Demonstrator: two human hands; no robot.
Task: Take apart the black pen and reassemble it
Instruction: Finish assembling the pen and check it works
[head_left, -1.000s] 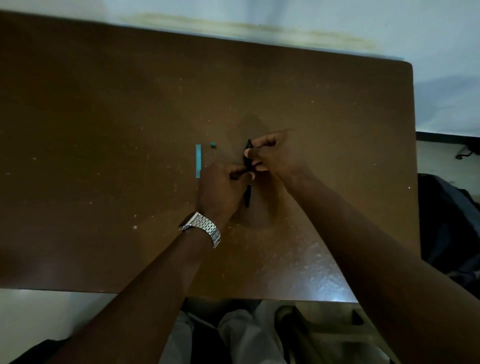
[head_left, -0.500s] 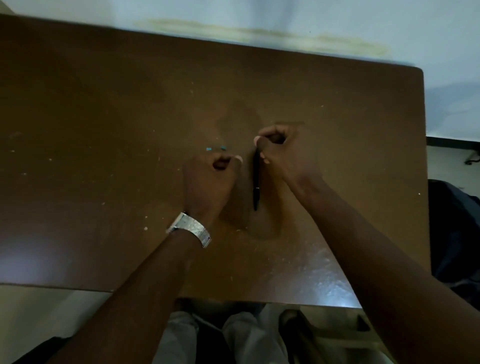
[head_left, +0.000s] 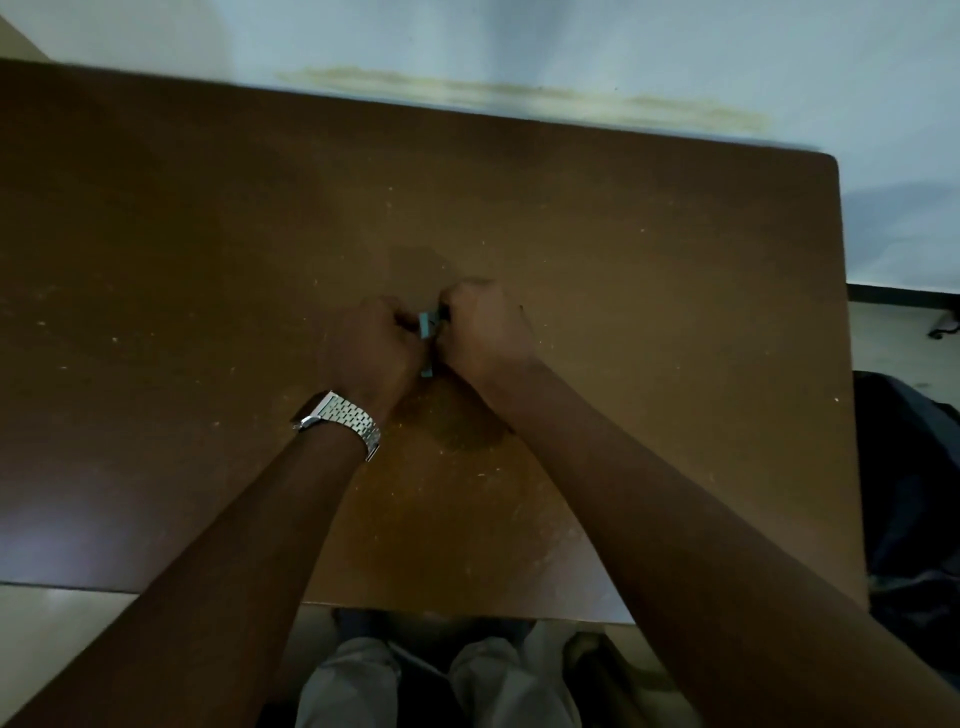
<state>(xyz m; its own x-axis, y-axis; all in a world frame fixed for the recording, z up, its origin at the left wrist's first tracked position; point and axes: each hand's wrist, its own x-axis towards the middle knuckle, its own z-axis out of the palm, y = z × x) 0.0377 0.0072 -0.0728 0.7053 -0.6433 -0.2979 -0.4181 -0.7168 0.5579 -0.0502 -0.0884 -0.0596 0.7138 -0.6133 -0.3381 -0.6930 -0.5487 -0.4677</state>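
Note:
My two hands are pressed close together over the middle of the brown table (head_left: 649, 322). Between them shows a light blue pen part (head_left: 427, 332), a thin strip running from about knuckle height down to the heel of the palms. My left hand (head_left: 371, 345) is closed around the blue part. My right hand (head_left: 483, 330) is closed too, and a small dark bit of the black pen (head_left: 443, 313) shows at its fingers. The rest of the black pen is hidden inside my right fist.
A metal watch (head_left: 340, 421) sits on my left wrist. The table's right edge (head_left: 844, 364) borders dark bags on the floor. My knees (head_left: 441, 680) are under the near edge. A pale wall rises behind the table.
The black pen has been lifted off the table into my right fist. My left hand has picked up the blue part and brought it against the right hand.

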